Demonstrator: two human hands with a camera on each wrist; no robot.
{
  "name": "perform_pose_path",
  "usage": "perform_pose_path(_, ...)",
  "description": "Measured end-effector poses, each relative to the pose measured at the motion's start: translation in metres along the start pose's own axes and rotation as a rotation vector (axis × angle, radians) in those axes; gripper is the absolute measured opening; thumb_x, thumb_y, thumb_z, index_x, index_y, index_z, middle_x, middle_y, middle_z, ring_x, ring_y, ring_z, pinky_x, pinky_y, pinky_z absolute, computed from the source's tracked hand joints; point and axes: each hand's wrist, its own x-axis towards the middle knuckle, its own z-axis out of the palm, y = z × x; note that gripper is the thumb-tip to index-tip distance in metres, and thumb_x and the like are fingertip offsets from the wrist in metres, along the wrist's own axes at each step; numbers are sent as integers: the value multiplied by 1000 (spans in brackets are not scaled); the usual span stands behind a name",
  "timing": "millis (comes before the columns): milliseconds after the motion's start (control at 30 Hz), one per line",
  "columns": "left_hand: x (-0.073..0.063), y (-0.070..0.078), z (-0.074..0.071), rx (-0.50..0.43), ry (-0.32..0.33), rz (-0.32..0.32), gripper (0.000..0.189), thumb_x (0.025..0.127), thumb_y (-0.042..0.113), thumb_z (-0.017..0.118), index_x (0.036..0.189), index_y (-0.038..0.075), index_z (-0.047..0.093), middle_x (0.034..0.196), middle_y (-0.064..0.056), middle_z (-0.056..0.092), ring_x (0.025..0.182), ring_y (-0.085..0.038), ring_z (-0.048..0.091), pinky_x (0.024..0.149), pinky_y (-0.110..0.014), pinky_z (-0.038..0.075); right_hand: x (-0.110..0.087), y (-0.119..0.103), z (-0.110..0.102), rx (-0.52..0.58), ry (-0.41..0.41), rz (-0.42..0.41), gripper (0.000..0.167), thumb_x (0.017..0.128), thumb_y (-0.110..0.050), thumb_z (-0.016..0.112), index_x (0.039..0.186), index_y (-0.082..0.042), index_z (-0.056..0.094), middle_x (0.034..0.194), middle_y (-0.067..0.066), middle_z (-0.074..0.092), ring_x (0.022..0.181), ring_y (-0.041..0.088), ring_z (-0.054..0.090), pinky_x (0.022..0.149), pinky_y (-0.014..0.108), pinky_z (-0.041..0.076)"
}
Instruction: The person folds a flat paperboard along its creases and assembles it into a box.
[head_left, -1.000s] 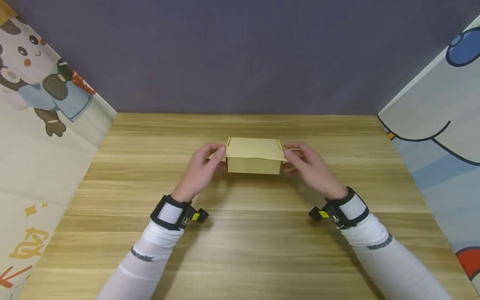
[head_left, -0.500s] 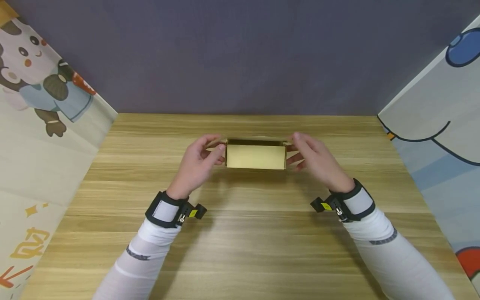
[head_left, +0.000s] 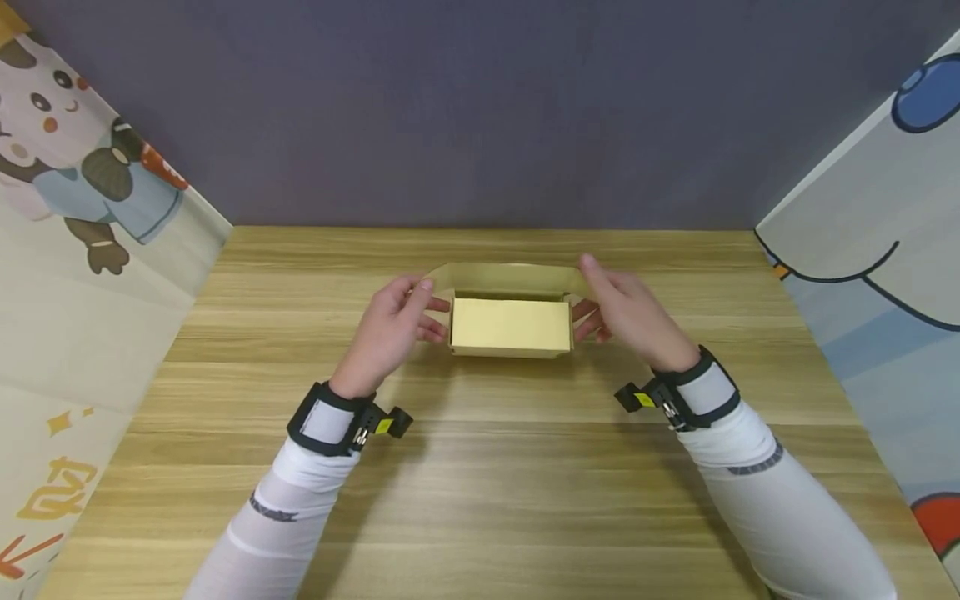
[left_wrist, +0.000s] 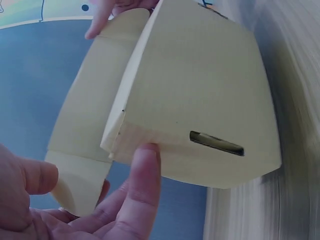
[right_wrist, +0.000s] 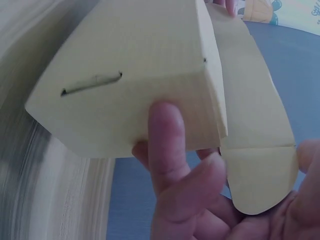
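Note:
A small, plain cardboard box [head_left: 512, 327] sits at the middle of the table, its broad side facing me and its lid [head_left: 510, 277] raised along the far side. My left hand [head_left: 384, 333] is at the box's left end. In the left wrist view, its thumb and fingers pinch the lid's rounded side tab [left_wrist: 77, 182], while one fingertip presses the box wall beside a narrow slot [left_wrist: 217, 143]. At the right end, my right hand [head_left: 637, 317] holds the other tab [right_wrist: 260, 175] between thumb and fingers. One of its fingertips touches that end wall, below another slit [right_wrist: 92, 84].
The wood-grain table [head_left: 495, 483] extends toward me from a dark blue back wall [head_left: 480, 117]. Cartoon-printed panels flank it, one on the left [head_left: 75, 333] and one on the right [head_left: 877, 333]. Each wrist wears a strapped camera, such as the left one [head_left: 393, 422].
The lid, which lay over the box top, has swung up and back, exposing the opening. Both hands rose with its tabs, and the box has turned its side more toward me.

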Motion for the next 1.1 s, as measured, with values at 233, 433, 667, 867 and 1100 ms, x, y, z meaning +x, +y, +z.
perform_pose_path(233,4,-6,-2,-32,-25,-56,49,104,40,38,134,2,45,114,-18,64,85,-34,69,83,-52,56,16,4,3,-54,-5,46,89,87,-78,26,141,-10,47,97,19,71,71,32,71,57,40,54)
perform_pose_path(433,10,-13,-2,-59,-8,-85,50,104,40,39,133,1,46,115,-18,64,85,-32,69,85,-53,55,22,6,6,-64,-2,68,91,87,-79,26,146,-12,41,98,17,70,74,32,70,59,38,54)
perform_pose_path(667,13,-19,0,-3,9,-54,39,104,30,42,129,2,52,119,-13,63,88,-31,67,83,-49,57,18,5,12,-4,-30,51,81,94,-68,31,148,-8,29,114,22,62,83,38,68,66,43,58)
perform_pose_path(867,13,-21,0,89,5,20,36,95,13,59,129,3,55,113,-11,64,89,-29,68,71,-34,59,13,5,16,13,10,-19,56,101,-47,40,139,-6,33,132,16,51,81,39,68,64,43,60)
perform_pose_path(1100,12,-22,-3,76,-3,26,56,91,15,67,140,4,43,113,-14,63,85,-36,70,71,-35,60,9,6,14,-111,116,-122,42,101,-37,45,133,-11,50,126,9,54,87,30,70,60,36,60)
